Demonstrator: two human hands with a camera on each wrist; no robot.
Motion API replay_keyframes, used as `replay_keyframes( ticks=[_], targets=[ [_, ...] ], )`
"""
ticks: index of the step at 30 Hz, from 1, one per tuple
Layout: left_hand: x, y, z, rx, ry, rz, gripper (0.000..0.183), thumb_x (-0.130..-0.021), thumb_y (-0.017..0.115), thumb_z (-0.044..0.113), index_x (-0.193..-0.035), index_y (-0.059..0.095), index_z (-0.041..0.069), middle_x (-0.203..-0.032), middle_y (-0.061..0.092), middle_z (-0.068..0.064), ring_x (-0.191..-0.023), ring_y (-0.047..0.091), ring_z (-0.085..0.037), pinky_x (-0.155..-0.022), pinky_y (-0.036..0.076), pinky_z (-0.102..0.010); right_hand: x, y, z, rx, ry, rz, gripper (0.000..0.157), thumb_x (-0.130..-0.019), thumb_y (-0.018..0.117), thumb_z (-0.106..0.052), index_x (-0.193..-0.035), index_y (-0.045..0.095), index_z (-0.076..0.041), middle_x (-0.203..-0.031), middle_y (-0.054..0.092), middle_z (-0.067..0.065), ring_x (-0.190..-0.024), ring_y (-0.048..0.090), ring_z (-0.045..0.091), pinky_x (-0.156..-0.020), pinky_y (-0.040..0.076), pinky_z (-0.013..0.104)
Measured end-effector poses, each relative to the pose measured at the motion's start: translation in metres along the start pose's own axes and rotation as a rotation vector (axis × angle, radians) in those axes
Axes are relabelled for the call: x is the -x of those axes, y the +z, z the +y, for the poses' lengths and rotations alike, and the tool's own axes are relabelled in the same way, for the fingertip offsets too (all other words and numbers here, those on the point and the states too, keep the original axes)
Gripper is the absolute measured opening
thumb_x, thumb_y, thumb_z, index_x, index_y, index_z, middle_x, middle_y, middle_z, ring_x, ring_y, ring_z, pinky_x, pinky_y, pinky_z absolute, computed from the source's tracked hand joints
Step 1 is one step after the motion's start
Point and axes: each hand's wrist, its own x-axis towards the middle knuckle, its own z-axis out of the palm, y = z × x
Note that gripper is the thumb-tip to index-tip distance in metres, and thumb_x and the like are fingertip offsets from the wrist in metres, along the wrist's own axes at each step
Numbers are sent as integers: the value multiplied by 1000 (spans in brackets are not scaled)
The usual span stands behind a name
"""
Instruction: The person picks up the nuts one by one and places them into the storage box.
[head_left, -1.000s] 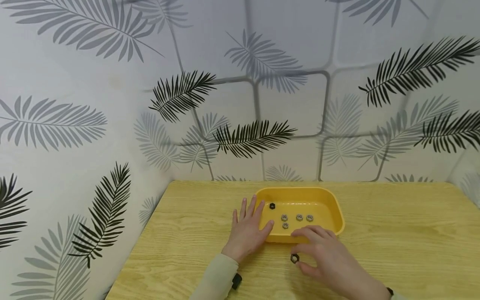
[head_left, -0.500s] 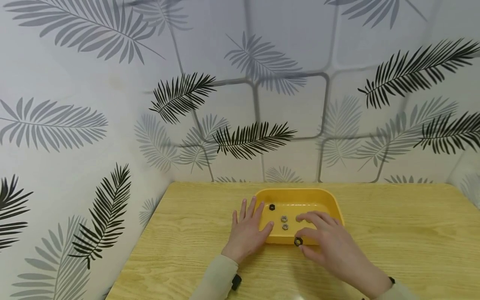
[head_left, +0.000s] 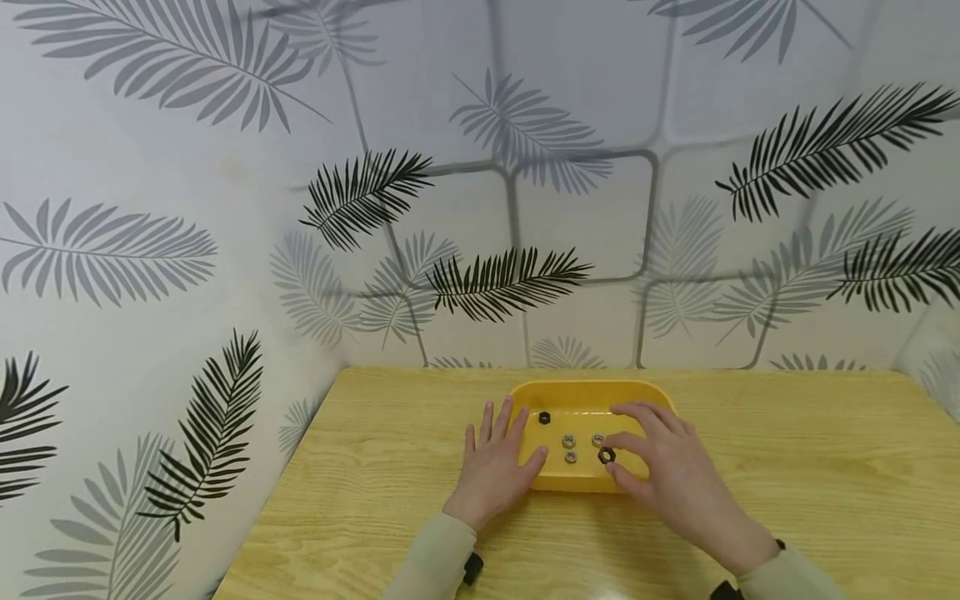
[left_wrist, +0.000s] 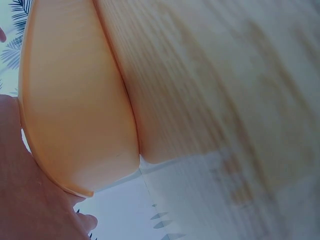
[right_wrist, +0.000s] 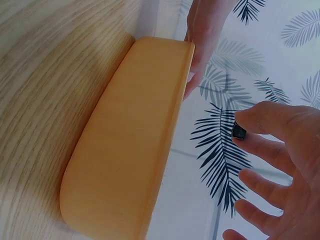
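Observation:
A black hex nut is pinched between the thumb and index finger of my right hand, above the front right part of a yellow tray. In the right wrist view the held nut appears higher than the tray's rim. My left hand rests at the tray's left edge, fingers spread, thumb over the rim. Inside the tray lie another black nut at the back left and several silver nuts, among them a silver nut near the middle. My right hand covers the tray's right side.
The tray stands on a light wood-grain table, towards its back edge. Behind the table rises a wall with a leaf pattern. Dark wrist devices sit at both sleeves, one of them a black device on the left.
My right hand has carried the black nut from in front of the tray, up and forward, to over its inside. The left hand has stayed at the tray's left edge.

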Motion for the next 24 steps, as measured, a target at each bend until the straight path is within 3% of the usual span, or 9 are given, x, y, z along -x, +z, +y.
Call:
replay_keyframes(
  ticks=[7,24],
  targets=[
    [0,-2,1,7,-8,-6,69,-100,40,57,-158,27,21,-165,8,-3,-150,-3,-29,-114,5,-62,-4,4,9,14,14,19,24,-74,85,-17,-95,75,-15,-126,58,12,-115,51,37,-83,43,62],
    [0,1,-1,0,6,8,69,-100,40,56,-157,29,19,-165,9,-3,-150,1,-31,-113,7,-63,-12,16,25,33,82,-25,21,-79,82,-17,-97,75,-11,-128,58,15,-118,49,39,-87,41,62]
  ],
)
